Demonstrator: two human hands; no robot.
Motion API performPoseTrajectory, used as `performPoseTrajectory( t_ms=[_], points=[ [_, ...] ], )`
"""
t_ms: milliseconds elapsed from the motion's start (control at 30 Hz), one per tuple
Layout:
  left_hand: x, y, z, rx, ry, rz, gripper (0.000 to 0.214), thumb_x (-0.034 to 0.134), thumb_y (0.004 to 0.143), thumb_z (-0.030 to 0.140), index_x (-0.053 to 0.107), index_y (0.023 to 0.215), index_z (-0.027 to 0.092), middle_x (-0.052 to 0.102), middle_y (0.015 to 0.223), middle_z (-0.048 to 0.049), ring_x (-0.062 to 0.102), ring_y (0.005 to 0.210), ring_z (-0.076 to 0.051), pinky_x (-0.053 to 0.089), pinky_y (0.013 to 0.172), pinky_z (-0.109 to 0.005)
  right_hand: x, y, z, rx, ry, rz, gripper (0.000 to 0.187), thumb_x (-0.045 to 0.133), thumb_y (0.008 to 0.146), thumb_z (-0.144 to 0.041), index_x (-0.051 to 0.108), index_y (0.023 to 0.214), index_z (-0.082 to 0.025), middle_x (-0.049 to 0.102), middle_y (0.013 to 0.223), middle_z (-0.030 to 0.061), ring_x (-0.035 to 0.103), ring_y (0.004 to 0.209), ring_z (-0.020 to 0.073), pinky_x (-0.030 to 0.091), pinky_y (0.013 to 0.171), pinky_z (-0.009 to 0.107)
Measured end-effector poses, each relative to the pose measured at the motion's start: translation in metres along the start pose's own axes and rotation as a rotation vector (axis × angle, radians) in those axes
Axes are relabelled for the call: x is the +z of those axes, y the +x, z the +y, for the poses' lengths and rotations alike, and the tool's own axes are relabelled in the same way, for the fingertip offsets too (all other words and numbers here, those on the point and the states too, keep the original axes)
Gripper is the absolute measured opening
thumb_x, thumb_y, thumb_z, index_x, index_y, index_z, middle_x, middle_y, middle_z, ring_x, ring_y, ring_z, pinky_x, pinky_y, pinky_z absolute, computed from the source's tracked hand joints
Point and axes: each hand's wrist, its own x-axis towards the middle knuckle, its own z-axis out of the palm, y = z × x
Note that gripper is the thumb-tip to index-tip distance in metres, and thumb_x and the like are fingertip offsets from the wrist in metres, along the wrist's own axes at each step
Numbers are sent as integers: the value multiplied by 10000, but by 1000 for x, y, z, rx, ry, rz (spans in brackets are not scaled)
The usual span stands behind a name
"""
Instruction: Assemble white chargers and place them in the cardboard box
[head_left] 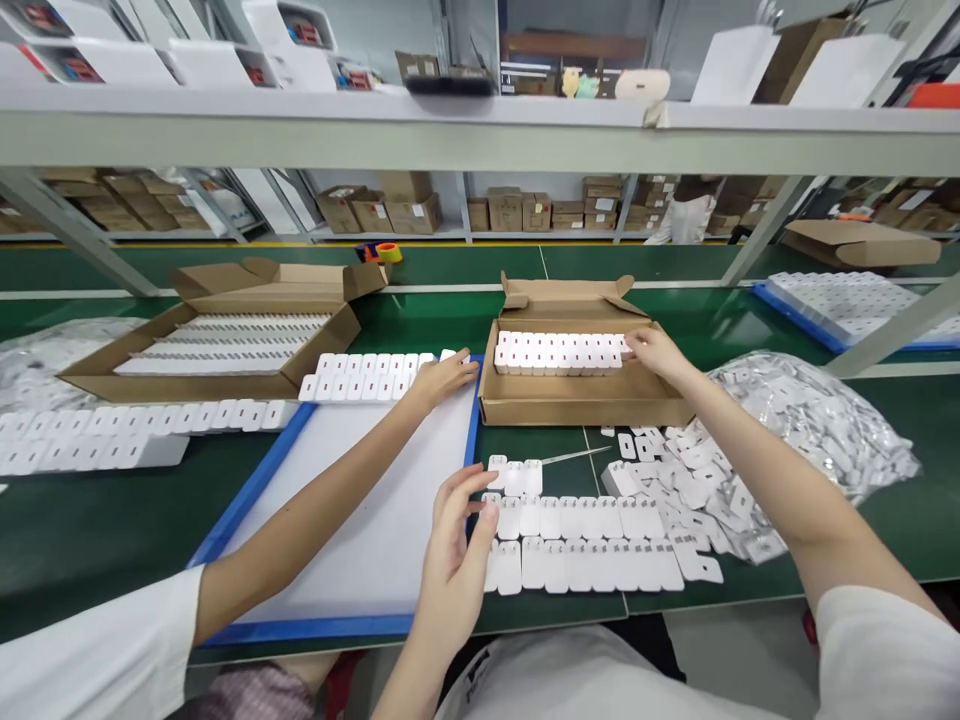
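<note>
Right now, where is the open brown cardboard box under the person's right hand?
In the head view, the box stands right of centre on the green table, beyond the rows of white pieces, between the blue-edged white tray and the clear plastic bag.

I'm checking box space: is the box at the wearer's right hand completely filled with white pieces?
No, the white pieces beside the right hand leave bare cardboard showing along the front of the box.

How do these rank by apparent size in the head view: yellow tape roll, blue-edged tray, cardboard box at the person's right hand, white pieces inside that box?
Largest to smallest:
Blue-edged tray, helped by lying partly nearer the camera
Cardboard box at the right hand
White pieces inside it, together
Yellow tape roll
</note>
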Motion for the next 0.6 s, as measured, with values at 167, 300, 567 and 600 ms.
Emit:
performPoseTrajectory(
  t_ms=[167, 300, 567, 600],
  points=[
    [7, 8, -8, 43, -22, -45, 262, 498, 979, 421, 636, 1146, 273, 532, 1294, -72, 465, 1299, -227, 458, 987, -317, 14, -73, 0, -110, -214, -424, 380, 640, 870, -546, 688, 996, -191, 708, 862, 49, 665, 769, 190, 522, 705, 306],
    [18, 10, -5, 12, -26, -162, 248, 495, 983, 405, 620, 1160, 284, 487, 1344, -76, 425, 1335, -233, 416, 1023, -338, 45, -112, 10, -88, -419, -554, 446, 728, 767, -545, 695, 971, -150, 709, 881, 116, 662, 792, 258, 507, 687, 368],
    [20, 7, 1, -91, -123, -260, 314, 509, 968, 464, 621, 1166, 248, 556, 1269, -94, 562, 1181, -239, 439, 1038, -380, 31, -115, -2, -163, -253, -547, 312, 569, 901, -378, 629, 1094, -140, 693, 992, 139, 663, 916, 275, 529, 788, 408],
    [21, 5, 2, -137, -178, -275, 345, 509, 963, 488, 624, 1172, 238, 578, 1257, -98, 591, 1144, -243, 449, 1038, -398, 26, -120, -9, -196, -186, -557, 349, 509, 937, -396, 589, 1176, -155, 684, 1065, 135, 665, 947, 256, 537, 799, 386]
  ],
)
